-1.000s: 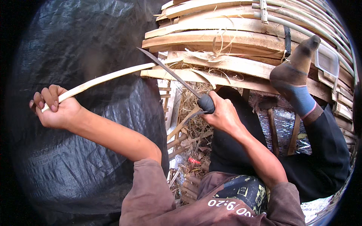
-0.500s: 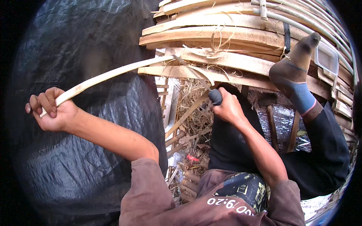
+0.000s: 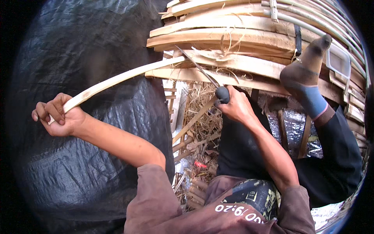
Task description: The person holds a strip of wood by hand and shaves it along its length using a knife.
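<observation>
My left hand (image 3: 62, 115) is closed round the near end of a pale, bowed wooden strip (image 3: 113, 82), out over the black sheet. The strip's other end reaches the edge of the slats and meets a knife blade (image 3: 198, 67). My right hand (image 3: 236, 104) grips the knife by its dark, rounded handle (image 3: 222, 95); its fingers are partly hidden behind the handle. The blade points up and to the left, crossing in front of a slat. Thin curled shavings (image 3: 227, 48) cling to the slats just beyond the blade.
A black plastic sheet (image 3: 46, 163) covers the left side. Long wooden slats (image 3: 233, 36) run across the top, with my socked foot (image 3: 302, 72) against them. A clear plastic container (image 3: 338, 61) sits at the right. Dry shavings and straw (image 3: 200, 117) fill the gap below.
The blade, blurred before, now shows sharply with its tip past the strip. My left hand and the strip have shifted slightly right in the picture; both grips stay the same.
</observation>
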`<state>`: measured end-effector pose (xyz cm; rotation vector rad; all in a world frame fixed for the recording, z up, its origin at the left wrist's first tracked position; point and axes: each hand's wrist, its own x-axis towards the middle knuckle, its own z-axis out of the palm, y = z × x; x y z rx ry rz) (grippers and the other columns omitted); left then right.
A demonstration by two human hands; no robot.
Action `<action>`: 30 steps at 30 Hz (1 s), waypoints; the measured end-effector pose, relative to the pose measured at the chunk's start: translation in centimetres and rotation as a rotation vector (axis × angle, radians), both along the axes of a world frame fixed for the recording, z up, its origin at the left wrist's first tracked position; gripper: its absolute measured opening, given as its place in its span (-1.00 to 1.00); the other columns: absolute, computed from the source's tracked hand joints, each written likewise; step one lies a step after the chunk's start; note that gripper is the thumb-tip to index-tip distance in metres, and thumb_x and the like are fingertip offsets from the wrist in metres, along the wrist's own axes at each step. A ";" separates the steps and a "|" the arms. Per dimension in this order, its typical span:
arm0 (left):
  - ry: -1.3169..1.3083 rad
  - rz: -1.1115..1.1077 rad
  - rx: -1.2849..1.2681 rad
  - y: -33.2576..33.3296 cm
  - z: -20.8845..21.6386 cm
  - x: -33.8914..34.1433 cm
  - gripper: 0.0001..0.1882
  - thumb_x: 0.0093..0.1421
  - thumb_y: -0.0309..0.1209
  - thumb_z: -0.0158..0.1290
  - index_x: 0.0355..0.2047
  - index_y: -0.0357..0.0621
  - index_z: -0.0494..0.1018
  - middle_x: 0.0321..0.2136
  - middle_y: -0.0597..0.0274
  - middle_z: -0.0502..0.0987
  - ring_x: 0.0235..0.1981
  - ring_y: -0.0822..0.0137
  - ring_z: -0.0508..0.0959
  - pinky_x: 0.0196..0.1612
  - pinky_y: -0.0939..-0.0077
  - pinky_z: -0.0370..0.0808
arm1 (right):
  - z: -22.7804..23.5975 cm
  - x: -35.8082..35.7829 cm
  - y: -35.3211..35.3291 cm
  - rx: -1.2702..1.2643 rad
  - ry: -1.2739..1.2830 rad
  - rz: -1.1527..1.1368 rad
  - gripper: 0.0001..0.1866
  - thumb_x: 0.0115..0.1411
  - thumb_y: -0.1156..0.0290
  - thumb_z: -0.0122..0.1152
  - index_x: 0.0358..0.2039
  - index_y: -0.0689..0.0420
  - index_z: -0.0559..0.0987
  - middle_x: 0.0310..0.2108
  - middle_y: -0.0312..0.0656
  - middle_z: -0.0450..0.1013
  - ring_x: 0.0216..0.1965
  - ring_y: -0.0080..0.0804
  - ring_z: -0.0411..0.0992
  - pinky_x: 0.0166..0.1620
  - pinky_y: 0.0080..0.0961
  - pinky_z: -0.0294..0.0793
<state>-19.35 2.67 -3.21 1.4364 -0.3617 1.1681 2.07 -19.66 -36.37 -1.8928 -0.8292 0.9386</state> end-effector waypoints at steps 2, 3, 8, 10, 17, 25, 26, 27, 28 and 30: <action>-0.022 -0.010 -0.043 0.0 0.4 -1.4 -0.75 0.39 -0.44 -0.21 -0.40 0.00 0.43 -0.70 0.54 0.29 -0.89 0.68 0.17 -0.73 0.79 0.06 | 1.7 -0.7 -0.8 0.079 0.008 0.069 -0.58 -0.02 0.32 0.32 -0.14 0.20 0.50 -0.38 0.29 0.56 -0.22 0.25 0.56 -0.11 0.03 0.54; -0.039 -0.001 -0.052 0.1 0.4 -1.7 -0.75 0.39 -0.43 -0.20 -0.41 0.00 0.43 -0.70 0.53 0.30 -0.90 0.67 0.17 -0.74 0.76 0.09 | 2.2 -1.2 -1.1 0.116 -0.001 0.070 -0.60 -0.02 0.34 0.32 -0.16 0.20 0.51 -0.41 0.28 0.55 -0.24 0.26 0.56 -0.12 0.04 0.54; -0.014 0.030 -0.050 0.9 -0.3 -0.8 -0.72 0.41 -0.39 -0.20 -0.42 0.02 0.45 -0.70 0.54 0.30 -0.88 0.68 0.19 -0.69 0.75 0.11 | -2.6 0.7 -1.1 -0.001 0.008 -0.036 -0.59 -0.03 0.31 0.37 -0.19 0.22 0.51 -0.34 0.24 0.57 -0.17 0.21 0.56 -0.08 0.00 0.53; -0.031 0.068 -0.026 1.1 -0.3 -1.9 -0.72 0.41 -0.39 -0.19 -0.43 0.02 0.45 -0.70 0.54 0.31 -0.87 0.67 0.19 -0.69 0.75 0.11 | 0.3 0.6 -0.7 0.010 0.020 0.013 -0.58 -0.03 0.31 0.36 -0.18 0.22 0.50 -0.34 0.24 0.57 -0.18 0.21 0.56 -0.09 0.00 0.53; -0.074 0.251 -0.059 0.9 0.0 -2.1 -0.82 0.36 -0.48 -0.15 -0.40 -0.01 0.39 -0.69 0.48 0.28 -0.86 0.61 0.19 -0.75 0.71 0.14 | -1.6 -1.2 -1.3 0.029 0.009 0.004 -0.63 -0.03 0.36 0.31 -0.20 0.19 0.49 -0.34 0.25 0.57 -0.19 0.27 0.54 -0.12 0.07 0.52; -0.270 0.710 -0.083 0.3 -0.2 -1.4 -0.86 0.27 -0.57 -0.19 -0.32 0.01 0.30 -0.68 0.42 0.24 -0.84 0.54 0.08 -0.75 0.68 0.05 | 2.5 -2.7 -1.9 0.164 0.053 0.094 -0.63 -0.02 0.35 0.34 -0.19 0.16 0.48 -0.42 0.23 0.56 -0.26 0.27 0.55 -0.15 0.05 0.52; -0.309 0.764 -0.089 -0.1 -0.1 -0.9 -0.84 0.24 -0.61 -0.20 -0.30 0.00 0.29 -0.67 0.40 0.22 -0.83 0.54 0.05 -0.75 0.68 0.03 | 2.7 -2.6 -1.8 0.140 0.063 0.106 -0.63 -0.02 0.35 0.34 -0.19 0.15 0.50 -0.40 0.24 0.56 -0.23 0.28 0.54 -0.15 0.06 0.52; -0.307 0.759 -0.092 -0.3 -0.2 -0.1 -0.84 0.24 -0.61 -0.20 -0.30 0.00 0.29 -0.67 0.40 0.22 -0.83 0.54 0.05 -0.75 0.68 0.03 | 1.5 -2.2 -1.6 0.125 0.052 0.062 -0.63 -0.02 0.33 0.36 -0.21 0.17 0.50 -0.38 0.23 0.56 -0.21 0.25 0.54 -0.15 0.05 0.53; -0.313 0.820 -0.096 -0.5 -0.4 0.9 -0.81 0.21 -0.64 -0.21 -0.29 -0.01 0.29 -0.67 0.38 0.21 -0.82 0.54 0.05 -0.74 0.68 0.02 | -1.5 -2.2 -1.5 0.101 0.036 -0.004 -0.63 -0.02 0.32 0.36 -0.21 0.18 0.49 -0.37 0.23 0.56 -0.21 0.24 0.55 -0.16 0.04 0.53; -0.319 0.984 -0.113 -1.7 -1.0 3.6 -0.72 0.13 -0.71 -0.25 -0.27 -0.03 0.29 -0.65 0.33 0.18 -0.81 0.55 0.04 -0.72 0.69 0.00 | -3.1 -0.6 -1.3 0.031 0.059 -0.065 -0.62 -0.03 0.31 0.38 -0.23 0.19 0.49 -0.36 0.20 0.57 -0.22 0.21 0.56 -0.17 0.00 0.55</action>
